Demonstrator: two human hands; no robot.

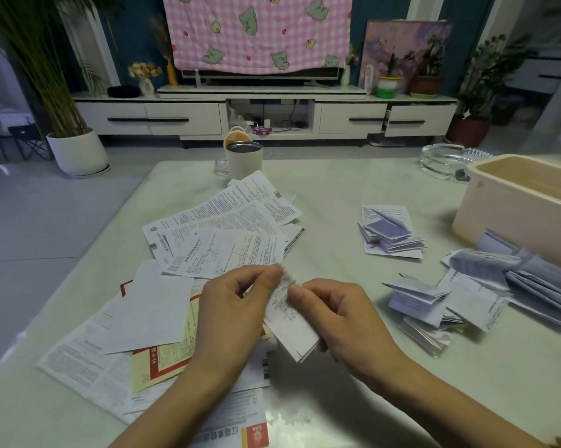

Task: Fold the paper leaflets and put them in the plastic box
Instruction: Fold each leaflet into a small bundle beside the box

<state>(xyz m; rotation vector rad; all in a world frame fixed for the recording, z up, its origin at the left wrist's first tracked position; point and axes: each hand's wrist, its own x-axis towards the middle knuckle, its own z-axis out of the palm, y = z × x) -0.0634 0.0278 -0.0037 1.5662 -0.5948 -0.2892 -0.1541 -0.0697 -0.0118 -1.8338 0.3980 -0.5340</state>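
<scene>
While my left hand [230, 313] and right hand [342, 320] both pinch the narrow folded white printed paper leaflet [293, 331] near its far end, its long axis runs roughly toward me. The cream rectangular plastic box [511, 218] stands well apart, far-right, nearer my right hand.

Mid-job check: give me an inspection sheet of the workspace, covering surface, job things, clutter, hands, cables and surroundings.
Surface: pale table, papers spread over most of it.
Job's things: unfolded leaflets left of centre; folded leaflets piled at right; plastic box at the right edge, contents hidden.
Clutter: cup and glass ashtray at the far edge.
Hands: left hand and right hand both pinch one partly folded leaflet.
Cables: cables on the TV stand's open shelf.
Surroundings: TV stand, potted plant, pink checked cloth.
</scene>
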